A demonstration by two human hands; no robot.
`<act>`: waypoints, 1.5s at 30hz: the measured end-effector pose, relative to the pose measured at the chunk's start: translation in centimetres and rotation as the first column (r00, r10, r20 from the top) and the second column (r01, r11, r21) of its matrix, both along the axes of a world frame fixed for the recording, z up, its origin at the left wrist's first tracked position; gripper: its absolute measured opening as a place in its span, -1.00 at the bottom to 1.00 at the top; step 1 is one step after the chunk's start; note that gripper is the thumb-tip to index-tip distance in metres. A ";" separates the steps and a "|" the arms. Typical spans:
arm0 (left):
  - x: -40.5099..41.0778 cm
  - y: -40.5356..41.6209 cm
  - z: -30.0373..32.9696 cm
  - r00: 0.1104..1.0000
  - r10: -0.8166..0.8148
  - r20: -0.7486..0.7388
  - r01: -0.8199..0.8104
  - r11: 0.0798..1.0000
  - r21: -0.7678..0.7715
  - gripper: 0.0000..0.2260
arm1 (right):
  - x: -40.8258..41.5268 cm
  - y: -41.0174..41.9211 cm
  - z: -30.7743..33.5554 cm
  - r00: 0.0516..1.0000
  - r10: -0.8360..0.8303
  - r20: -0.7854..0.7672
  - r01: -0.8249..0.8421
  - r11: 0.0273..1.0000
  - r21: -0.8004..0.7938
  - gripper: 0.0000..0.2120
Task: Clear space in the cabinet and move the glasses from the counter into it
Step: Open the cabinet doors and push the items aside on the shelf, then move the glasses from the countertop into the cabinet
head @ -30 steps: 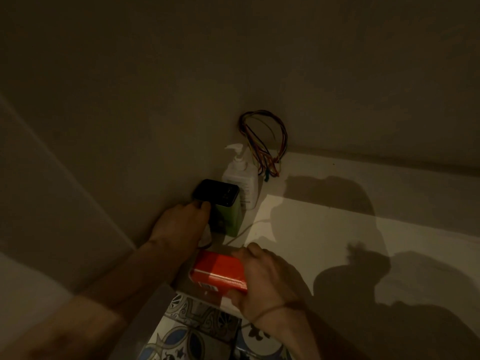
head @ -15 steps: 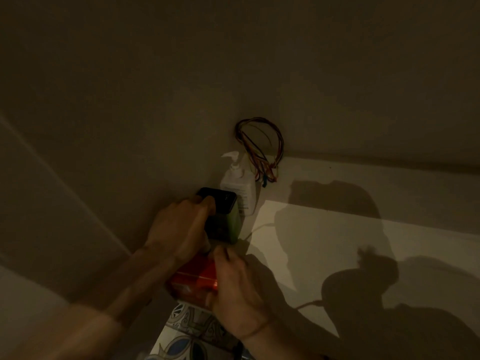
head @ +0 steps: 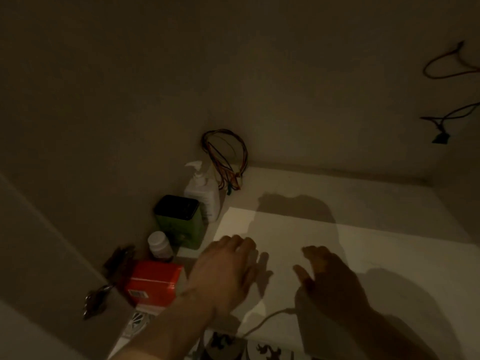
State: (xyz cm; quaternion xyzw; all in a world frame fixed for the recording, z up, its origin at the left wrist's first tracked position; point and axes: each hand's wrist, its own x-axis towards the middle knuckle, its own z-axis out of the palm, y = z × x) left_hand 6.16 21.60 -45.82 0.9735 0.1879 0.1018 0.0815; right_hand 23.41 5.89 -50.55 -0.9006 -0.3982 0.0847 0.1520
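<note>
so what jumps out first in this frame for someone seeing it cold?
The red box at the front left of the dim cabinet shelf, with a white-capped bottle, a green tin and a pump bottle lined up behind it along the left wall. Then the two hands, left hand and right hand, held empty over the bare lit patch of shelf.

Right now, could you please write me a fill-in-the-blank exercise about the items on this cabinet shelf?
1. The box nearest the shelf's front edge is ____ in colour.
2. The green tin has a ____ lid.
3. Both hands, left and right, hold ____.
4. The pump bottle stands ____ the tin.

Missing words: red; black; nothing; behind
</note>
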 end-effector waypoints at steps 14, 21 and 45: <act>9.8 -7.2 -5.4 0.911 -0.129 -0.391 0.109 0.991 -0.075 -0.21 | 5.5 -10.8 0.9 0.979 -0.202 -0.012 0.178 0.890 -0.419 -0.28; 11.3 -8.6 -3.3 0.880 -0.147 -0.452 0.126 0.989 -0.076 -0.12 | 5.4 -11.4 1.7 0.980 -0.199 -0.033 0.171 0.906 -0.386 -0.31; 3.5 -18.8 24.9 0.654 -0.137 -0.744 -0.213 0.910 -0.355 -0.17 | -4.8 -17.1 31.2 0.908 -0.209 -0.364 0.000 0.867 -0.498 -0.37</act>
